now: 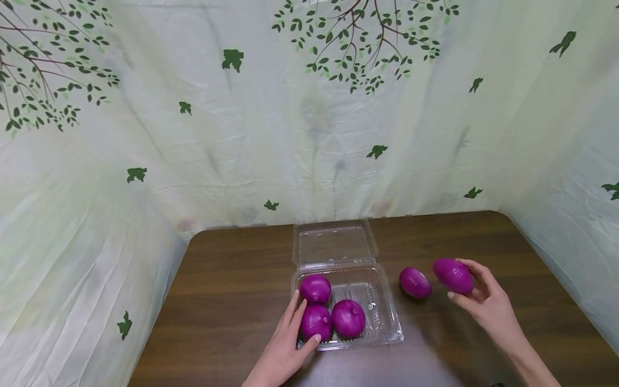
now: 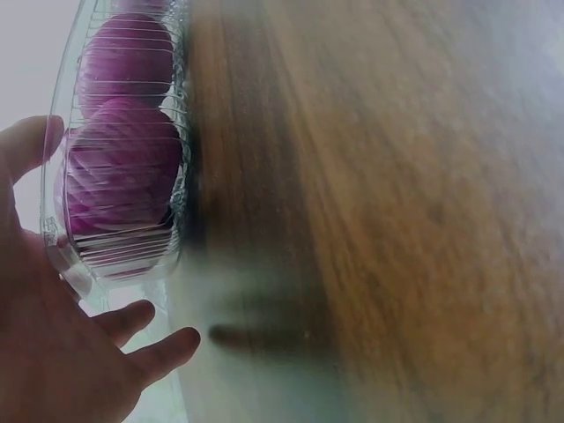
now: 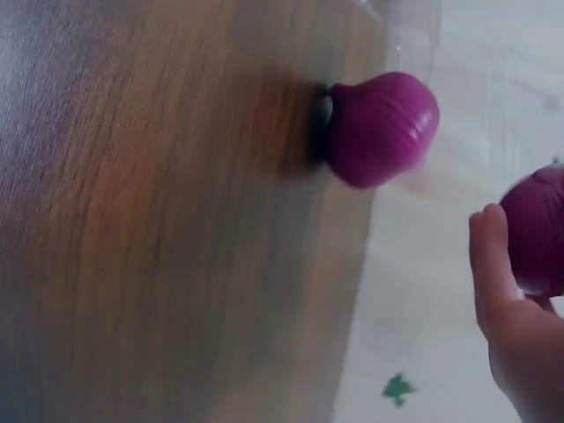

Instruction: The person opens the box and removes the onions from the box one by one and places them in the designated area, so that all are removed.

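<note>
Head view shows the right hand with its grip closed on one onion, near a second onion on the table. The left hand, fingers extended and not gripping, is at the left edge of the clear container with three onions. The held onion, being smooth, could slip if pinched too lightly; the container could tilt if its edge is pressed.

Patterned curtain hung behind brown table

Leafy branches decorated the curtain's upper left and top centre; green patches dotted its pale folds. The table showed streaky wood grain and rounded far corners.
</note>
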Motion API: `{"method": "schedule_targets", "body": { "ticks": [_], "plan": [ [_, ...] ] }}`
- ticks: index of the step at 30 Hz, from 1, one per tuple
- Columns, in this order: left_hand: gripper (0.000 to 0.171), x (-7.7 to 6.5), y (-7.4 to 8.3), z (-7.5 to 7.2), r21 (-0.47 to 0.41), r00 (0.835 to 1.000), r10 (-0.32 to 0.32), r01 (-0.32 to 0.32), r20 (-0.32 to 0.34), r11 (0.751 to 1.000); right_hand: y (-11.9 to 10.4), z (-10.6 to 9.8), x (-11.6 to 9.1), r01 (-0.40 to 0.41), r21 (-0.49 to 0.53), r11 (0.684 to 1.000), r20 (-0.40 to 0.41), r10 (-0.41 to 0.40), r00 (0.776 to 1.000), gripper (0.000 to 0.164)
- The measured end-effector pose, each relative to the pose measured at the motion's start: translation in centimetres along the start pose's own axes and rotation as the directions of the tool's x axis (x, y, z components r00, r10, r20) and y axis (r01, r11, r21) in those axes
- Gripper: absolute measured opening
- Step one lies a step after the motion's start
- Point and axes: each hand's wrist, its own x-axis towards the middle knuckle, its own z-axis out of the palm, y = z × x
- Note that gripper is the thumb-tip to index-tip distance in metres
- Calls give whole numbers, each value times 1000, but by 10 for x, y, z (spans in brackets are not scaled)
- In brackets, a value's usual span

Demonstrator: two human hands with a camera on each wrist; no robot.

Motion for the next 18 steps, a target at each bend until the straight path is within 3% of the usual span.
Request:
{"method": "schedule_targets", "body": {
  "ticks": [2, 5, 7, 8, 10, 13, 15, 18],
  "plan": [
    [78, 0, 0, 0, -6, 1000, 0, 0, -1, 1000, 4, -7, 0, -64, 140, 988, 23, 62, 998, 68],
    [78, -1, 1, -1, -10, 1000, 1, -1, -3, 1000, 12, -16, 2, -146, 346, 927, 72, 129, 989, 63],
    [78, -1, 1, -1, -11, 1000, 2, -2, -3, 1000, 19, -20, 3, -184, 410, 893, 99, 158, 983, 61],
    [78, -1, 1, -1, -13, 1000, 2, -2, -2, 1000, 22, -21, 3, -194, 407, 893, 102, 166, 981, 61],
    [77, -1, 1, -1, -16, 1000, 1, -1, -2, 1000, 28, -24, 5, -197, 335, 922, 84, 179, 980, 63],
    [77, 0, 2, -1, -21, 1000, -2, 2, 2, 1000, 34, -26, 7, -172, 85, 981, 31, 170, 985, 66],
    [77, 0, 2, -1, -22, 1000, -3, 3, 2, 1000, 36, -27, 10, -145, -62, 987, 17, 146, 989, 68],
    [77, -1, 2, -1, -25, 1000, -4, 4, 0, 1000, 39, -27, 15, -89, -244, 966, 37, 101, 994, 68]
  ]
}}
